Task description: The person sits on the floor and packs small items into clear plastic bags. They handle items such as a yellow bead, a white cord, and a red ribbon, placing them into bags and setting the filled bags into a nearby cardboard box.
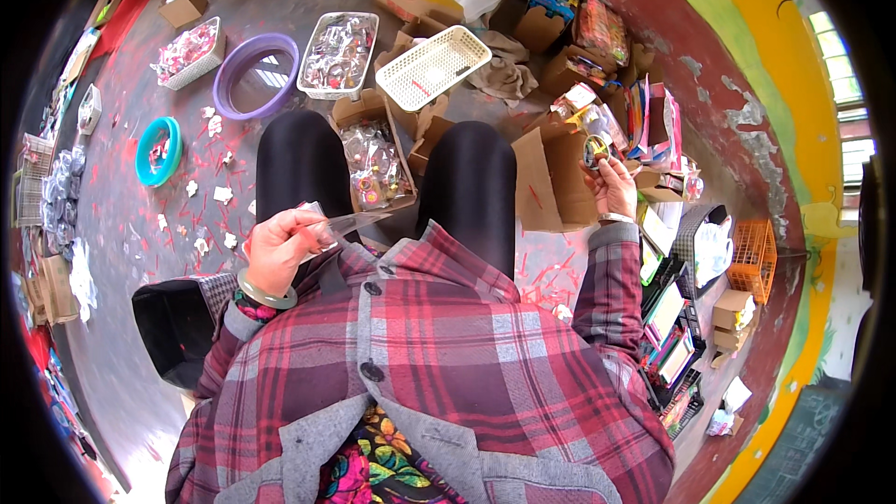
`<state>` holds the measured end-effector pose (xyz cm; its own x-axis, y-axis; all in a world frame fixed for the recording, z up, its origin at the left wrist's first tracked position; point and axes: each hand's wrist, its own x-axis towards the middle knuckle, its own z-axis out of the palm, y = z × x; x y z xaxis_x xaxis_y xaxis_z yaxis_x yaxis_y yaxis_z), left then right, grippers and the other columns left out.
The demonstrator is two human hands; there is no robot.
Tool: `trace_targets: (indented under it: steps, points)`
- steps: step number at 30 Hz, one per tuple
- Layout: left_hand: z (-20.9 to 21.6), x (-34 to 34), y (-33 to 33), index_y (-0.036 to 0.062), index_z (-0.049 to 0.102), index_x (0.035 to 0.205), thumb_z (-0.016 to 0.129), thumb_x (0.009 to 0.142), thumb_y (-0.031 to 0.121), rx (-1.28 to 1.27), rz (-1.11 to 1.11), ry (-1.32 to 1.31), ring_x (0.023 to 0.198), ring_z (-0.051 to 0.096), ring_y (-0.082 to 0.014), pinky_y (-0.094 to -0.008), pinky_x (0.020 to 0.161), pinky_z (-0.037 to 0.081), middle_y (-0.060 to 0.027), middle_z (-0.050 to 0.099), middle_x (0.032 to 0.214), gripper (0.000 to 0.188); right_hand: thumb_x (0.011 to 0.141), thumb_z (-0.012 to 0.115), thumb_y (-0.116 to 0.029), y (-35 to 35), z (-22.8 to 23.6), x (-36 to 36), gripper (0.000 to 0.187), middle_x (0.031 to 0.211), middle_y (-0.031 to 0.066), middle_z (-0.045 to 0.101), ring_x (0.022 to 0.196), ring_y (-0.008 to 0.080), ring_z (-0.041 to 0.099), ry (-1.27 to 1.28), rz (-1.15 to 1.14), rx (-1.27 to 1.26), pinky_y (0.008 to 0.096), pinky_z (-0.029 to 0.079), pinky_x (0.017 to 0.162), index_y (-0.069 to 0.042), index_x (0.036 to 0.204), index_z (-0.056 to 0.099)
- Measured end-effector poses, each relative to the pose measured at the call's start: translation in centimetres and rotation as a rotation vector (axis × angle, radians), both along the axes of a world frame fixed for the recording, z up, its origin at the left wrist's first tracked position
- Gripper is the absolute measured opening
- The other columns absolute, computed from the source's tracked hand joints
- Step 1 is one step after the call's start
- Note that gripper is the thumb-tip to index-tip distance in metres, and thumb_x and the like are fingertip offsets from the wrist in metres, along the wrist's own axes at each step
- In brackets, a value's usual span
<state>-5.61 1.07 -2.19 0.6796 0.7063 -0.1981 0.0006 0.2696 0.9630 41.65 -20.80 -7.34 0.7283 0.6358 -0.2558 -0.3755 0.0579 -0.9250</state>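
Observation:
My left hand [283, 247], a bangle at its wrist, is closed on a clear plastic bag [355, 221] above my lap. Held out to the right, my right hand [613, 189] grips a small round item [595, 151], dark with a yellowish rim; its exact kind is too small to tell. That hand is over the edge of an open cardboard box [541, 189]. Between my knees stands another cardboard box [403, 189] with small clear-bagged trinkets [371, 163] in it.
Beyond my knees are a cream plastic basket [411, 93], a white basket of bagged items [306, 75], a purple basin [220, 84] and a teal basin [140, 154]. Packed boxes [597, 33] line the right wall, with an orange crate [751, 261]. Red scraps litter the floor.

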Motion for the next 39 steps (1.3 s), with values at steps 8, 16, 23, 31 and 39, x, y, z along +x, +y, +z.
trace_targets:
  steps: [8,16,23,31,39]
  points:
    - [1.4,0.1,0.0,-0.0041,0.059,0.095,0.055,0.083,0.000,-0.023,-0.001,0.026,0.071,0.059,-0.0099,-0.0203,0.064,0.047,-0.0057,0.061,0.082,0.013,0.079,0.060,0.000,4.6,4.2,-6.7,0.014,0.092,0.0064,0.061,0.083,0.0221,0.062,0.172,0.233,0.161,0.0258,0.051,0.063,-0.005,0.092,0.056]
    - [2.9,0.0,0.6,-0.0005,0.064,0.087,0.062,0.077,0.002,0.287,-0.093,-0.061,0.090,0.052,-0.0144,-0.0269,0.076,0.042,-0.0099,0.056,0.096,0.011,0.074,0.063,0.005,10.9,7.4,-15.2,0.027,0.094,0.0074,0.058,0.084,0.0161,0.058,0.168,0.583,0.244,0.0252,0.049,0.071,-0.002,0.099,0.054]
    - [4.6,0.7,0.0,0.0011,0.064,0.088,0.063,0.078,0.004,0.321,-0.217,-0.197,0.099,0.054,-0.0213,-0.0333,0.085,0.043,-0.0163,0.050,0.117,0.011,0.072,0.067,0.000,14.0,8.6,-20.7,0.015,0.098,0.0085,0.055,0.092,0.0146,0.051,-0.153,0.720,0.335,0.0249,0.042,0.080,-0.001,0.085,0.060]
    - [3.3,1.4,-0.4,0.0032,0.065,0.092,0.060,0.080,0.001,-0.019,-0.204,-0.373,0.112,0.050,-0.0218,-0.0326,0.088,0.043,-0.0157,0.047,0.125,0.013,0.074,0.061,0.009,14.6,8.8,-24.3,0.014,0.104,0.0076,0.052,0.092,0.0131,0.052,-0.423,0.749,0.377,0.0246,0.043,0.080,-0.001,0.084,0.060]
    - [3.0,1.7,-0.6,0.0025,0.065,0.090,0.060,0.080,-0.001,-0.236,-0.138,-0.470,0.104,0.055,-0.0205,-0.0281,0.085,0.046,-0.0132,0.048,0.122,0.011,0.071,0.046,0.017,14.5,8.4,-24.7,0.024,0.106,0.0098,0.053,0.098,0.0157,0.052,-0.372,0.838,0.355,0.0256,0.042,0.081,0.001,0.083,0.060]
